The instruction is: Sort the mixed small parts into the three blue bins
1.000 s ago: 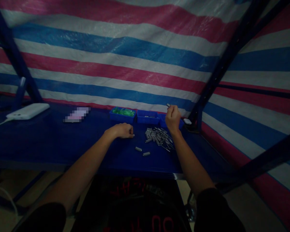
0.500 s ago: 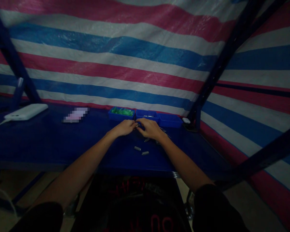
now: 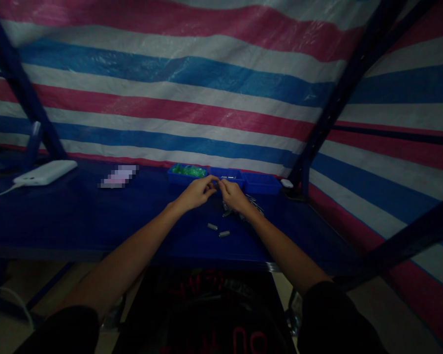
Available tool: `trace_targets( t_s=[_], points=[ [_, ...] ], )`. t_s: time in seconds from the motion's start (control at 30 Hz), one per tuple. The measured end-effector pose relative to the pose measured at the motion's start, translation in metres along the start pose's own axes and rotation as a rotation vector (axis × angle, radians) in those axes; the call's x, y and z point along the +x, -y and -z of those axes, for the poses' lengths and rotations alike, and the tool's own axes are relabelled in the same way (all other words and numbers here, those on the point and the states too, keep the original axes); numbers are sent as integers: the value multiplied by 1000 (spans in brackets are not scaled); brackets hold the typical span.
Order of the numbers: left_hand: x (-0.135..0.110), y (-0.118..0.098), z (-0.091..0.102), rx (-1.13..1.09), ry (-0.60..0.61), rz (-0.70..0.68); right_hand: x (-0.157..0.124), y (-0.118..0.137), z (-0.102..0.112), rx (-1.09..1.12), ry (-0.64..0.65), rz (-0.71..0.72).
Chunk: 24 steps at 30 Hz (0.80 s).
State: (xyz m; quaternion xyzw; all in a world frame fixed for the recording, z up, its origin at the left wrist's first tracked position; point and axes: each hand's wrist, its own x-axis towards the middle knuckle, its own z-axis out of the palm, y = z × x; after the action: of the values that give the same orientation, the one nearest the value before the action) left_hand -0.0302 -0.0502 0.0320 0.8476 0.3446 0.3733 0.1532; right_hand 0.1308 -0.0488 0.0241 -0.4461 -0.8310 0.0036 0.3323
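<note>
My left hand (image 3: 196,192) and my right hand (image 3: 234,195) meet fingertip to fingertip just above the dark blue table (image 3: 77,216), in front of the middle blue tray (image 3: 227,176). Both pinch something small between them; it is too small and dim to name. Behind my right wrist lies a pile of small metal pins and sleeves (image 3: 253,206). Two short metal cylinders (image 3: 218,230) lie on the table nearer to me.
Three small blue trays stand in a row at the table's back; the left tray (image 3: 187,173) holds green parts. A white power bank (image 3: 46,172) with a cable lies far left. Blue rack posts (image 3: 319,132) rise at both sides, before a striped tarp (image 3: 192,83).
My right hand came down from above the right tray to meet my left hand over the table. Both hands have since lifted slightly together toward the trays.
</note>
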Motion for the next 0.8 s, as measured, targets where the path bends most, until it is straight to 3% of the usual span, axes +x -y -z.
trace_targets(
  t_s=[0.2,0.4,0.47,0.53,0.67,0.73,0.8],
  points=[
    [-1,-1,-2,83,-89,97,0,1,3,170,-4,-42],
    [-1,-4,-6,23,-48,201,-5,5,21,-7,-38,107],
    [-2,-6,-11,-20,9,201,-6,7,27,-76,-111,125],
    [-5,-8,-17,4,120,170,-6,6,33,-107,-265,99],
    [-11,-18,-28,222,325,35,-4,-4,44,-138,-592,-20],
    [-13,-24,-31,345,337,-41,0,-11,47,-170,-644,-88],
    [-13,-26,-31,435,320,-75,4,-19,46,-201,-575,-160]
  ],
)
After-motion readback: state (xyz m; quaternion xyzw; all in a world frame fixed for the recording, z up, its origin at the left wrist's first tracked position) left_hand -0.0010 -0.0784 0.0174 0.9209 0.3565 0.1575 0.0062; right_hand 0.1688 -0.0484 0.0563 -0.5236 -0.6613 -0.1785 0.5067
